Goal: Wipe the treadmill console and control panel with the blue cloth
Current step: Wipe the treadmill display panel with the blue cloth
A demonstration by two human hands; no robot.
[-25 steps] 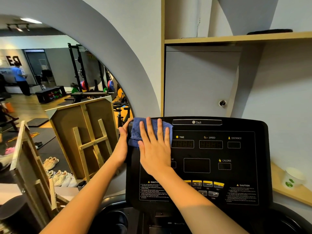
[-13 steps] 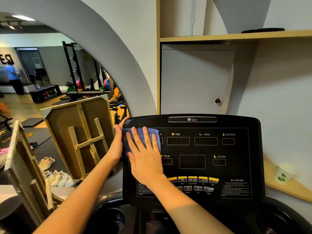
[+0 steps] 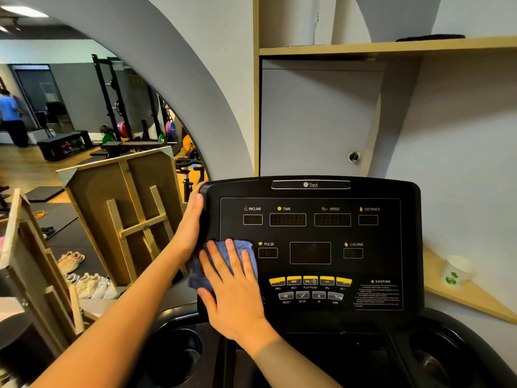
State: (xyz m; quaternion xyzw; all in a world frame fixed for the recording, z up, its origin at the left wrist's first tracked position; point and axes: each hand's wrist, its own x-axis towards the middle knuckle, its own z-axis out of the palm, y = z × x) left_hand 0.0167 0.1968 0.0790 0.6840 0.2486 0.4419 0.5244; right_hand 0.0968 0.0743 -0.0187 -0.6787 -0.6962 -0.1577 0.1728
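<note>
The black treadmill console (image 3: 313,191) fills the middle of the view, with dark displays labelled INCLINE, TIME, SPEED and DISTANCE and a row of yellow buttons (image 3: 310,281). My right hand (image 3: 232,287) lies flat with spread fingers on the folded blue cloth (image 3: 223,249), pressing it against the lower left of the panel beside the PULSE window. My left hand (image 3: 193,219) grips the console's left edge near the top corner, thumb on the front.
Two cup holders (image 3: 179,357) sit below the console. A paper cup (image 3: 456,271) stands on a wooden ledge at right. Wooden frames (image 3: 123,214) lean at left, with shoes (image 3: 84,278) on the floor. A person in blue stands far left in the gym.
My right hand slid the cloth down from the console's top left corner to the lower left of the panel. My left hand stayed on the console's left edge.
</note>
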